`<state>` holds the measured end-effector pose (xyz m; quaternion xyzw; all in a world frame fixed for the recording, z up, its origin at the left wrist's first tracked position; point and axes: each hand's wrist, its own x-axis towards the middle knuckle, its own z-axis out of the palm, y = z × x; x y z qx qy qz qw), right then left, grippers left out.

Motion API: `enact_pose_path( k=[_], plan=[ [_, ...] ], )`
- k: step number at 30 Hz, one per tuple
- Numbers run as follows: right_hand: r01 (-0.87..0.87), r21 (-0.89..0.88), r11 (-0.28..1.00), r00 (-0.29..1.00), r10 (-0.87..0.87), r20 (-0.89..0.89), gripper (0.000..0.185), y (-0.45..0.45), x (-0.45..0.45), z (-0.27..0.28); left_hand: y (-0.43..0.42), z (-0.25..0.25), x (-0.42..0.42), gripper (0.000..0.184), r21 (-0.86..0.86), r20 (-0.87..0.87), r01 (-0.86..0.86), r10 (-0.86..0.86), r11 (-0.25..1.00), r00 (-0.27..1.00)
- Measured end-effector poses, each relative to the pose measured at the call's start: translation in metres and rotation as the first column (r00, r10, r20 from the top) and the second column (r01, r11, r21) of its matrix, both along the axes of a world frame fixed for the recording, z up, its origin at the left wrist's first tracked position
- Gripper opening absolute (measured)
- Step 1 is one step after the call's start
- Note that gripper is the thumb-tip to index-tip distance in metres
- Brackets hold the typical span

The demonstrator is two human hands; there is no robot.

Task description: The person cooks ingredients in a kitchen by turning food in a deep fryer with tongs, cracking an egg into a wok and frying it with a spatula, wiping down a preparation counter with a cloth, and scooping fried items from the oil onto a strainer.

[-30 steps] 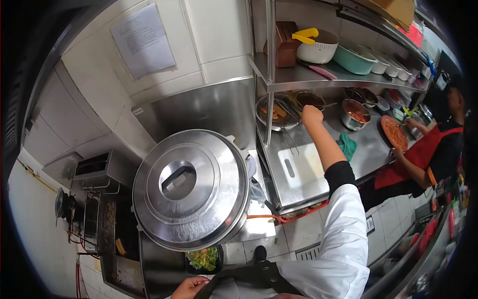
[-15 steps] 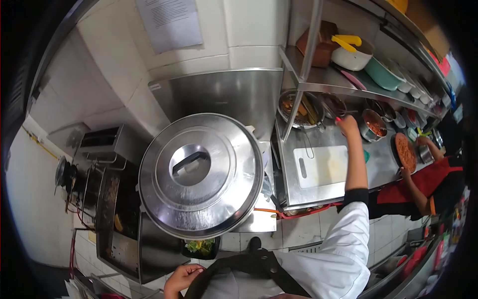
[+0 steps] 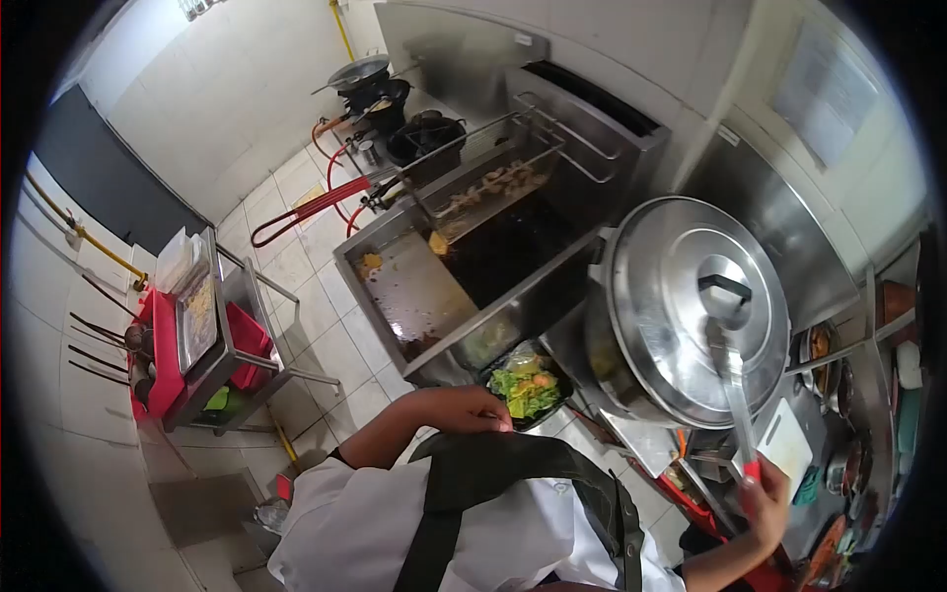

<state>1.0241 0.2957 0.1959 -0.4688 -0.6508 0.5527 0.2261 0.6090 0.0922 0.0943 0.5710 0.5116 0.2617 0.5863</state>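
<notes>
My right hand (image 3: 764, 505) is closed around the red handle of a long metal kitchen utensil (image 3: 733, 385). Its metal end points up across the lid of a large steel pot (image 3: 681, 345); whether it touches the lid I cannot tell. My left hand (image 3: 472, 408) is in front of my dark apron (image 3: 444, 493), its fingers curled closed, and anything inside them is hidden. Just beyond it, a dark container (image 3: 562, 397) holds leafy salad (image 3: 525, 392).
A deep fryer (image 3: 395, 296) with a red-handled fry basket (image 3: 316, 209) stands ahead. Burners with pans (image 3: 424, 138) are farther back. A metal cart (image 3: 232, 365) with trays stands at left. A white cutting board (image 3: 784, 444) lies on the right-hand counter.
My view has swung left toward the fryer. My right hand has drawn back from the shelf counter, bringing the red-handled utensil over by the pot. My left hand is still closed near the apron.
</notes>
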Motion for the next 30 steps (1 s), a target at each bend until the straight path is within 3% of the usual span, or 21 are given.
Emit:
enact_pose_path(
  k=[3,5,7,9,13,15,20,24,27,30],
  plan=[
    [-0.146,-0.215,0.966,0.977,0.175,0.124,0.040,-0.033,-0.121,-0.034,-0.049,0.004,-0.053,0.024,0.004,-0.052,-0.048,0.048,0.999,0.998],
    [-0.327,-0.336,0.883,0.922,0.377,0.093,0.031,-0.046,-0.206,-0.064,-0.080,0.006,-0.079,0.024,-0.038,-0.066,-0.085,0.082,0.996,0.994],
    [-0.429,-0.241,0.870,0.839,0.483,0.249,0.029,-0.057,-0.285,-0.105,-0.112,-0.003,-0.098,0.024,0.014,-0.042,-0.129,0.130,0.991,0.991],
    [-0.500,-0.186,0.846,0.838,0.527,0.144,0.036,-0.063,-0.360,-0.145,-0.137,-0.005,-0.109,0.024,0.060,-0.018,-0.170,0.171,0.984,0.985],
    [-0.415,-0.300,0.859,0.843,0.487,0.227,0.034,-0.047,-0.486,-0.221,-0.179,-0.017,-0.128,0.024,0.056,0.019,-0.272,0.271,0.961,0.962],
    [-0.265,-0.409,0.873,0.866,0.402,0.298,0.030,-0.053,-0.530,-0.227,-0.198,-0.024,-0.133,0.024,0.018,0.046,-0.351,0.350,0.936,0.936],
    [-0.153,-0.551,0.820,0.908,0.337,0.248,0.023,-0.042,-0.581,-0.279,-0.226,-0.024,-0.134,0.025,-0.099,0.244,-0.533,0.540,0.840,0.806],
    [-0.148,-0.699,0.700,0.936,0.327,0.129,0.022,-0.030,-0.596,-0.294,-0.232,-0.013,-0.134,0.024,-0.227,0.259,-0.601,0.643,0.766,0.721],
    [-0.194,-0.614,0.765,0.926,0.350,0.144,0.024,-0.024,-0.600,-0.298,-0.235,-0.009,-0.133,0.023,-0.282,0.277,-0.632,0.692,0.722,0.667],
    [-0.253,-0.388,0.886,0.835,0.402,0.375,0.025,-0.027,-0.596,-0.284,-0.237,-0.005,-0.131,0.022,-0.311,0.312,-0.668,0.737,0.676,0.600]
  ],
)
